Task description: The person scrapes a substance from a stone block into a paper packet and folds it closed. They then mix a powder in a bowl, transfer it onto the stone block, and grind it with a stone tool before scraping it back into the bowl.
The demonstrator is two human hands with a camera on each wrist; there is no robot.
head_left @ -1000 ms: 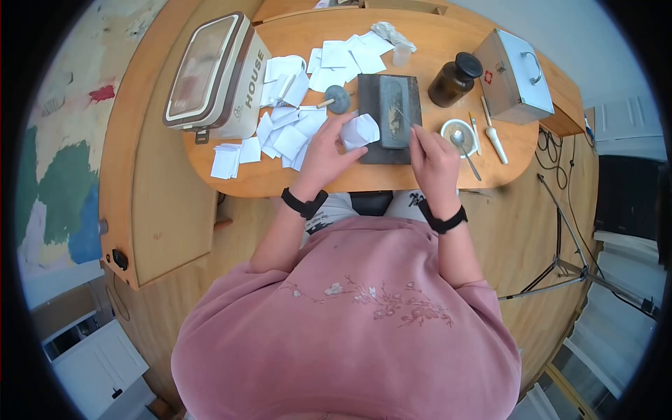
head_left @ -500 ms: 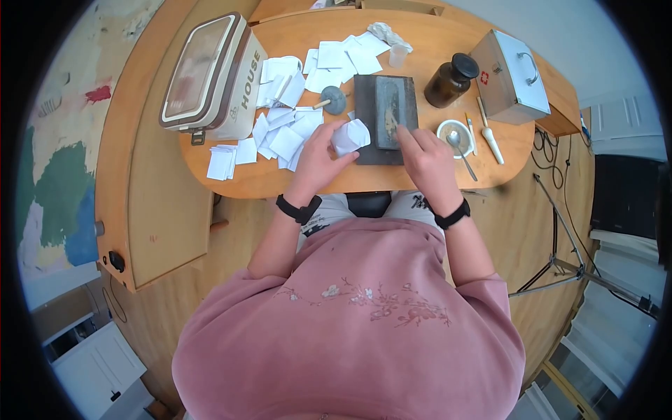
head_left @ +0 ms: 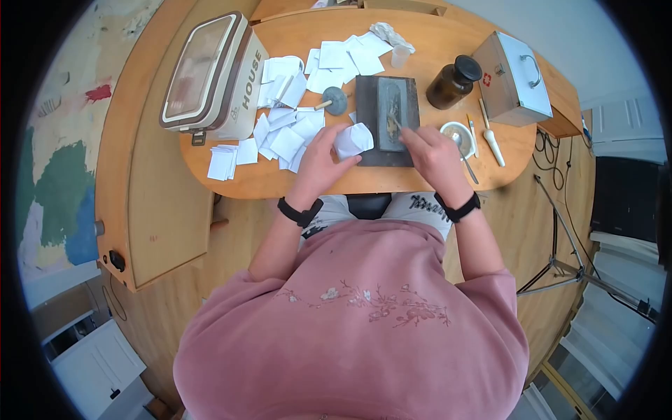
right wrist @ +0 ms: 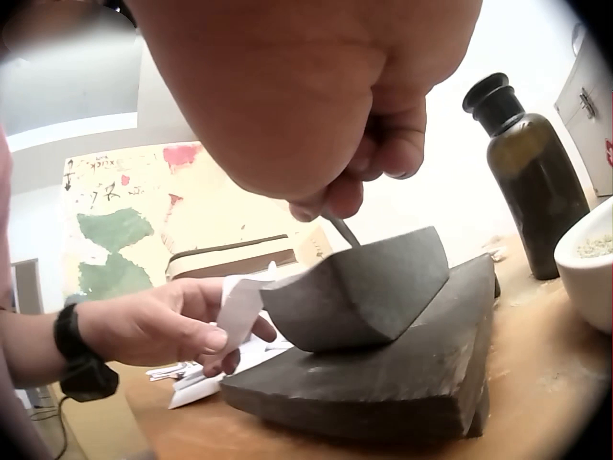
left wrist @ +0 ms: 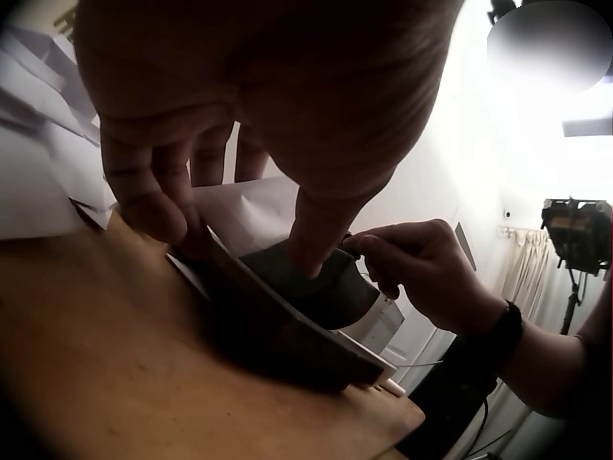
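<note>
Between its thumb and fingers my left hand (head_left: 323, 162) holds a folded white paper (head_left: 353, 141), just left of a long grey stone trough (head_left: 392, 105). The trough lies on a dark slab (head_left: 369, 155); in its hollow is some pale brownish material. With curled fingers my right hand (head_left: 437, 159) pinches a thin metal tool (right wrist: 342, 230) at the near part of the trough, its tip hidden by the trough wall in the right wrist view. In the left wrist view the paper (left wrist: 251, 213) sits under the left thumb and fingers.
Loose white papers (head_left: 287, 143) and a round grey disc with a stick (head_left: 336, 101) are left of the slab. A brown bottle (head_left: 448, 87), a white bowl (head_left: 448, 130) with a spoon and a metal case (head_left: 507, 84) stand right. A storage box (head_left: 238, 105) is far left.
The right hand has moved from the trough's right edge to over its near part, then slightly back right. The left hand still holds the paper, which has shifted and tilted a little.
</note>
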